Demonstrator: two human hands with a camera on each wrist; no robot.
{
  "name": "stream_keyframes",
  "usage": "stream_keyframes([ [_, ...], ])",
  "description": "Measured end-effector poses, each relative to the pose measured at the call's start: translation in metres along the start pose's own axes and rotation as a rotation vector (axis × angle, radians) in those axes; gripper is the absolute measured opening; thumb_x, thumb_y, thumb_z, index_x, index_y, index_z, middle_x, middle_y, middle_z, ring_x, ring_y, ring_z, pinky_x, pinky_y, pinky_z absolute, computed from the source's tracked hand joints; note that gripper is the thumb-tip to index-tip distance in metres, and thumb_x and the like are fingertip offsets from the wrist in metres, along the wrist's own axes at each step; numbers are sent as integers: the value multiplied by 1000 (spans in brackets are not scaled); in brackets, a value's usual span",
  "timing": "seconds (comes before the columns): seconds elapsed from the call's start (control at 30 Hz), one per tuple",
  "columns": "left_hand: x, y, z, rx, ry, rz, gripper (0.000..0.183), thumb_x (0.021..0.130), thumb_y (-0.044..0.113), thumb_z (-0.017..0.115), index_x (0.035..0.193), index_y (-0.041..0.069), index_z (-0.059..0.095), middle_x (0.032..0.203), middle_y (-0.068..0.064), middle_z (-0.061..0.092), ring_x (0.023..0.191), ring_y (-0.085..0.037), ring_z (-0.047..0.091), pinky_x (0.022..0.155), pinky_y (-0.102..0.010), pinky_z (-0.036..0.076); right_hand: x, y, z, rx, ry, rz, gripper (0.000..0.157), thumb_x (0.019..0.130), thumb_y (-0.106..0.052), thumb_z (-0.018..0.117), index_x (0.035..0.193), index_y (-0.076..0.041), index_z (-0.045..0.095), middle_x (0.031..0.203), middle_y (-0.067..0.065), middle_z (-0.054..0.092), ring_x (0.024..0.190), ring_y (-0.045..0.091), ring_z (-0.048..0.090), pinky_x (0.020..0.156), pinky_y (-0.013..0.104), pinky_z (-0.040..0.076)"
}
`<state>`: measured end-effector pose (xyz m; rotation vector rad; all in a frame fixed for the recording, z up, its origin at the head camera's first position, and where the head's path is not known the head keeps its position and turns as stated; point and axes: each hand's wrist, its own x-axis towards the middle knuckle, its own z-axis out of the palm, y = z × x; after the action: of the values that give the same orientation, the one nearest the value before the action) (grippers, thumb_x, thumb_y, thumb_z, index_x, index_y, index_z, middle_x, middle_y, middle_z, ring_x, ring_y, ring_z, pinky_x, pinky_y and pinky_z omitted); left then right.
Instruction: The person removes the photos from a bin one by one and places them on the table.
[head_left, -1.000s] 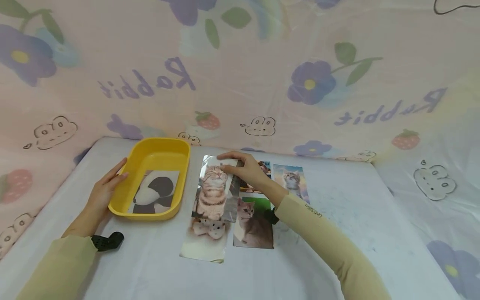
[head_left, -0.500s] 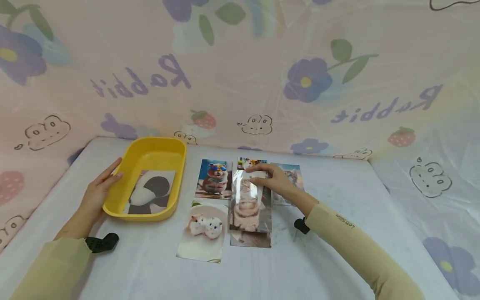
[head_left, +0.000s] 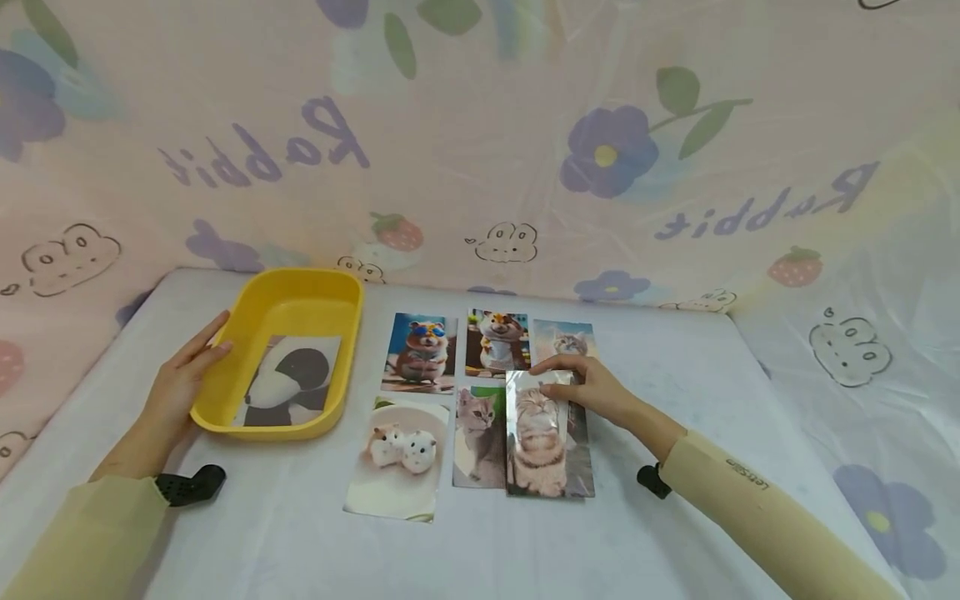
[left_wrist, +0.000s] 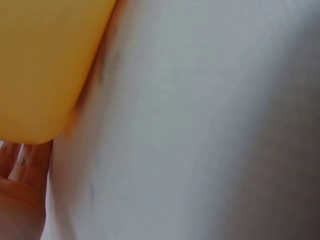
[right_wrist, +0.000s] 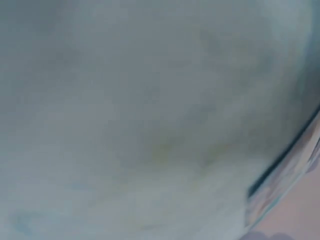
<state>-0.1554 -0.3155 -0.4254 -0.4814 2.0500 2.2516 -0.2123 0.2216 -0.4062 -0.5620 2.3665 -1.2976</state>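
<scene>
The counter (head_left: 675, 517) is covered in a pale sheet, with a pink cloth (head_left: 480, 150) printed with purple flowers, strawberries and the word "Rabbit" hanging behind it at 12 o'clock.

A yellow tray (head_left: 352, 312) stands at the 10 o'clock part of the counter; a black-and-white picture (head_left: 288, 387) lies flat inside it. The left wrist view shows the tray's rounded outer corner (left_wrist: 45, 70) close up, with fingertips (left_wrist: 22, 160) against its lower edge.

Photo cards lie in two rows at the counter's centre. Far row, from 9 toward 3 o'clock: a hamster with goggles (head_left: 420, 352), a second hamster card (head_left: 497, 342), a kitten card (head_left: 566, 340). Near row: a card of two white hamsters (head_left: 397, 454), a grey cat card (head_left: 478, 433), and a tabby cat card (head_left: 546, 437) with a glossy face that overlaps the grey cat card's 3 o'clock edge.

The left hand (head_left: 176, 387) lies released, fingers straight, flat against the tray's outer wall at its 9 o'clock side. The right hand (head_left: 592, 387) pinches the tabby cat card at its 12 o'clock end, fingers over the top, the card otherwise flat on the counter. The right wrist view is blurred; only a card edge (right_wrist: 280, 180) at 4 o'clock can be made out.

Black wrist mounts (head_left: 187, 485) sit on both sleeves.
</scene>
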Motion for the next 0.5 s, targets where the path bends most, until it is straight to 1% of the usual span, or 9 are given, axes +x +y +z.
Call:
stream_keyframes([
  [0.03, 0, 0, 0, -3, -2, -1, 56, 94, 38, 59, 144, 46, 34, 158, 22, 12, 138, -1, 24, 101, -5, 33, -4, 2, -1, -5, -2, 4, 30, 93, -25, 64, 121, -16, 65, 143, 13, 48, 135, 36, 39, 100, 53, 43],
  [0.07, 0, 1, 0, -9, -4, -1, 56, 94, 38, 59, 144, 45, 34, 158, 22, 12, 137, -2, 25, 99, -5, 35, -8, 5, -2, -6, -5, 5, 30, 93, -24, 64, 121, -16, 65, 141, 14, 49, 134, 36, 40, 99, 53, 44],
  [0.17, 1, 1, -1, -8, -4, -2, 56, 94, 38, 59, 144, 46, 34, 158, 22, 11, 140, -2, 21, 104, -7, 31, -17, 11, -4, -23, -8, 8, 29, 93, -24, 63, 120, -15, 65, 137, 13, 54, 132, 36, 43, 99, 51, 44],
  [0.23, 1, 2, -1, -12, -8, -1, 56, 95, 38, 58, 145, 46, 33, 158, 23, 9, 144, -2, 15, 108, -11, 25, -24, 14, -6, -23, -10, 15, 29, 92, -23, 64, 120, -15, 65, 135, 12, 55, 131, 36, 43, 99, 50, 44],
  [0.27, 1, 2, -1, -16, -10, 0, 56, 95, 37, 58, 145, 46, 33, 158, 23, 8, 145, -2, 11, 110, -13, 22, -27, 15, -6, -21, -13, 18, 29, 93, -23, 64, 120, -15, 65, 135, 12, 55, 127, 35, 48, 97, 48, 47],
  [0.3, 1, 2, -1, -11, -11, 2, 56, 96, 37, 57, 145, 46, 32, 158, 24, 8, 146, -3, 7, 112, -16, 16, -30, 16, -7, -22, -17, 22, 29, 93, -23, 63, 120, -16, 65, 135, 12, 55, 124, 32, 51, 94, 44, 49],
  [0.37, 2, 2, -1, -14, -15, 7, 55, 96, 37, 56, 145, 46, 32, 158, 24, 7, 147, -4, 4, 113, -17, 14, -36, 18, -8, -20, -26, 28, 29, 93, -23, 64, 121, -16, 65, 134, 12, 56, 123, 31, 52, 92, 40, 50],
  [0.43, 2, 1, -1, -16, -16, 10, 55, 96, 37, 56, 145, 46, 32, 158, 24, 7, 147, -5, 4, 113, -18, 14, -41, 21, -8, -20, -36, 28, 30, 93, -23, 64, 121, -14, 65, 133, 14, 56, 122, 32, 52, 90, 39, 50],
  [0.5, 3, 0, -1, -21, -22, 13, 56, 96, 36, 57, 145, 45, 32, 158, 24, 8, 147, -3, 7, 111, -15, 19, -44, 24, -7, -30, -37, 21, 30, 92, -23, 64, 121, -14, 65, 131, 13, 58, 125, 34, 49, 95, 44, 48],
])
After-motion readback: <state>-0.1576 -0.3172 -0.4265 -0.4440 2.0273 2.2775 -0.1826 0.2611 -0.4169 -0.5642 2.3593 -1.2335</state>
